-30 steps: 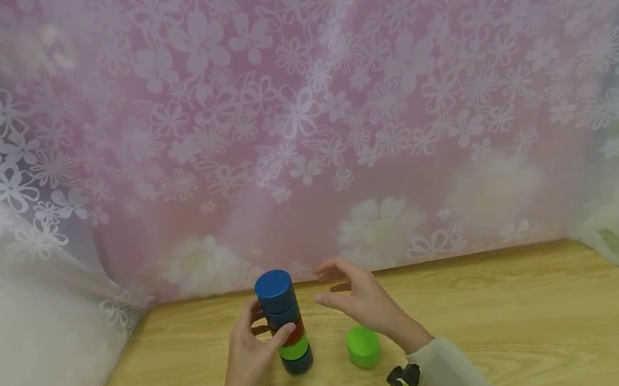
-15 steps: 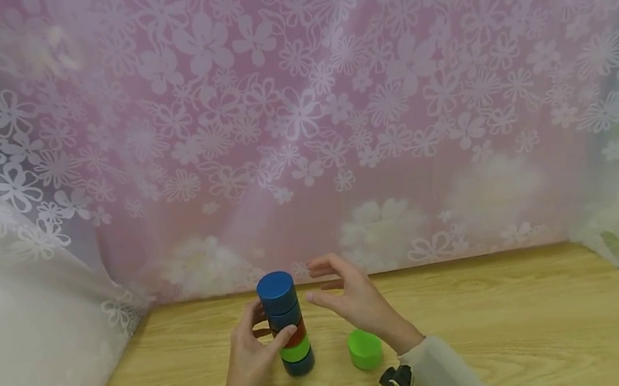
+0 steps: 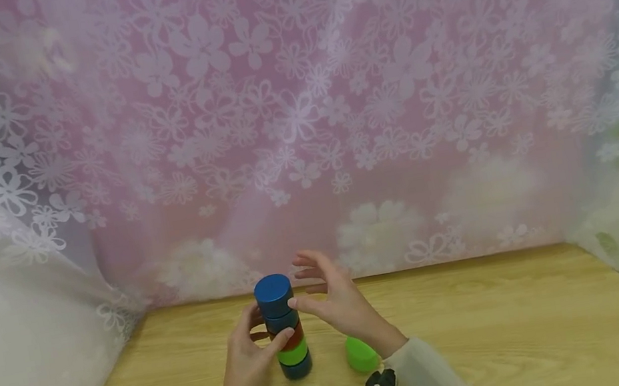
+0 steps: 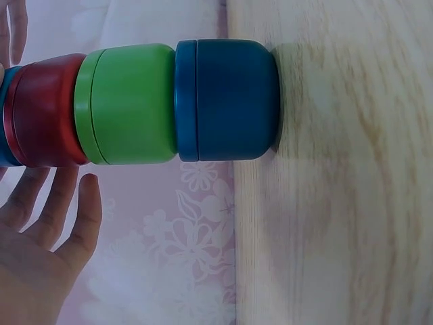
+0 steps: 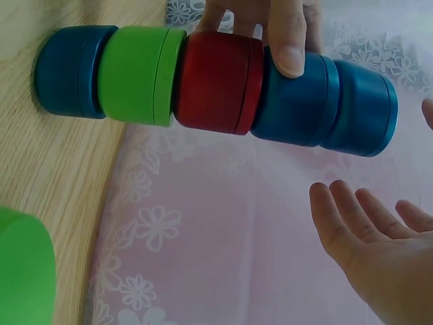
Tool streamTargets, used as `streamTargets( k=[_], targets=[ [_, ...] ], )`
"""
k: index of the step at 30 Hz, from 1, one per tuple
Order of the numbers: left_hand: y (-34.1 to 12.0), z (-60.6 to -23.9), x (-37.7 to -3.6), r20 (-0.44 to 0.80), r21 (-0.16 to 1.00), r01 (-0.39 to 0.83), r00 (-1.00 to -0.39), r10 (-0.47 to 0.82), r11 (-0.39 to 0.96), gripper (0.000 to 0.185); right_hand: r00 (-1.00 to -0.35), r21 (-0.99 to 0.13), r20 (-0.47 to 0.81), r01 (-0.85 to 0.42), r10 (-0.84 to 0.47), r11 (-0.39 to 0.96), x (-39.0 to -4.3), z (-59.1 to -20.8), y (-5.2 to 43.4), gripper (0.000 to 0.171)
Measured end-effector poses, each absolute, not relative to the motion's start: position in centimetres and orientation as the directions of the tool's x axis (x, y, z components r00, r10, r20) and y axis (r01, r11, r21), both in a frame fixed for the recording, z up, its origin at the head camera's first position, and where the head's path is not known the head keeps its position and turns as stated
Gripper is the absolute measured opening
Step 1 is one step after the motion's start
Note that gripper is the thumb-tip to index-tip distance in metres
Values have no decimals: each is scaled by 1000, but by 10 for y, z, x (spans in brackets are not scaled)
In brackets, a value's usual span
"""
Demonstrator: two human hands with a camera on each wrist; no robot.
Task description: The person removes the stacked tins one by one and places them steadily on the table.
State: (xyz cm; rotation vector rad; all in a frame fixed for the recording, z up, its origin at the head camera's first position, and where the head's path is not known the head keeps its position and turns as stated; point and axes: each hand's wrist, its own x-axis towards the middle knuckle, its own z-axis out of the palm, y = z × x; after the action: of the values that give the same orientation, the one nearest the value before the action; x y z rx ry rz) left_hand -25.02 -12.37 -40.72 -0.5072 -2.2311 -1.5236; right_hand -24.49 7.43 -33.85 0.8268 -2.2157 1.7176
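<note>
Several round lidded tins stand in one tall stack. From the bottom come a blue tin, a green tin, a red tin, another blue tin and the top blue tin. My left hand grips the stack from the left, its thumb in front near the red and upper blue tins, its fingers behind. To the right of the top tin, my right hand is raised with fingers spread. Its thumb tip overlaps the top tin's edge in the head view; the right wrist view shows its fingers apart from the stack.
A separate green tin stands on the wooden table right of the stack, partly hidden behind the right wrist. A pink flowered cloth hangs behind the table, with pale cloth at both sides.
My right hand has moved left to the top of the stack, its fingers opening wider. My left hand keeps its hold on the stack, which has barely moved.
</note>
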Motion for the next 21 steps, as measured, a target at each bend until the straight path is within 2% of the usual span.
streamTargets(
  k=[5,15,21],
  targets=[
    [-125,-409,-250,511,792,505,-856,83,343,58,-819,-818,493,-551,-293,164,-244,-341,70,70],
    [-122,-409,-250,516,792,514,-852,89,328,55,-813,-801,489,-562,-317,206,-246,-336,67,63],
    [-126,-409,-250,496,807,491,-865,76,328,56,-802,-801,497,-571,-332,182,-248,-339,62,60]
  ],
)
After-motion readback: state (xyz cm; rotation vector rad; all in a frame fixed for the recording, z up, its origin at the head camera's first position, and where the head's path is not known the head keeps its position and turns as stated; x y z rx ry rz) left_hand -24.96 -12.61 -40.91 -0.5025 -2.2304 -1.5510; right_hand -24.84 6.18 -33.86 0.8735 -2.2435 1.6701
